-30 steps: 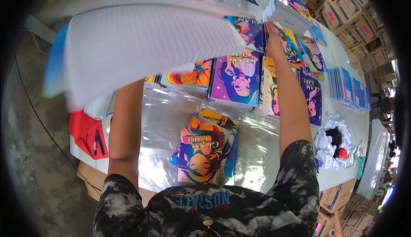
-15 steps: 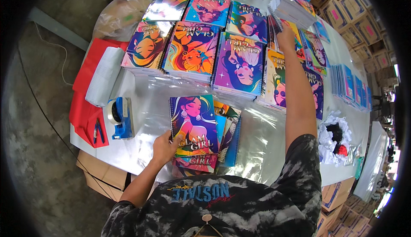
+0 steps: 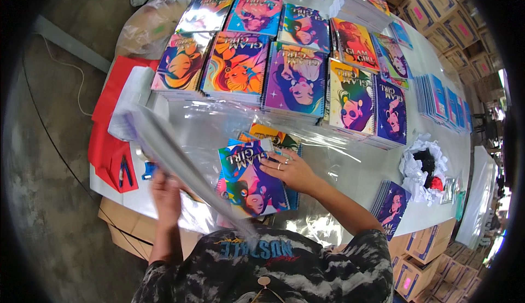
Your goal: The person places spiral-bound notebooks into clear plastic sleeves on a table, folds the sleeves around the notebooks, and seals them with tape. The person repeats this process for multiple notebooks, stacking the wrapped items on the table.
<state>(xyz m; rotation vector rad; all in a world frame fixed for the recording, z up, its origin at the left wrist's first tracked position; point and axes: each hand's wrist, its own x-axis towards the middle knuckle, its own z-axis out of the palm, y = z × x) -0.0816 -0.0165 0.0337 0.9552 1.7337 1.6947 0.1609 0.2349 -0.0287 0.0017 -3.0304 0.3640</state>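
Observation:
My left hand [image 3: 165,193], left of the small pile, is closed on a spiral notebook [image 3: 188,163] that is smeared by motion and seen nearly edge-on. My right hand [image 3: 290,170], with rings on its fingers, grips the upper right of another notebook [image 3: 249,185]. That one has a purple-haired figure on its cover, with its lettering upside down to me. Under it several other notebooks lie unevenly; an orange and yellow cover [image 3: 270,132] sticks out at the top. Clear plastic sheeting [image 3: 333,185] spreads beneath the pile.
Beyond my hands stand stacks of colourful notebooks [image 3: 295,79]. At left lie a white roll [image 3: 134,87], red sheets [image 3: 106,144] and pens [image 3: 126,170]. A blue tape dispenser [image 3: 148,170] is mostly hidden. Notebooks [image 3: 391,207] and crumpled paper [image 3: 424,166] lie at right.
My right hand has come back from the far stacks to the near pile. The left hand has swung a notebook leftward. Notebooks at the right edge, formerly behind my arm, now show.

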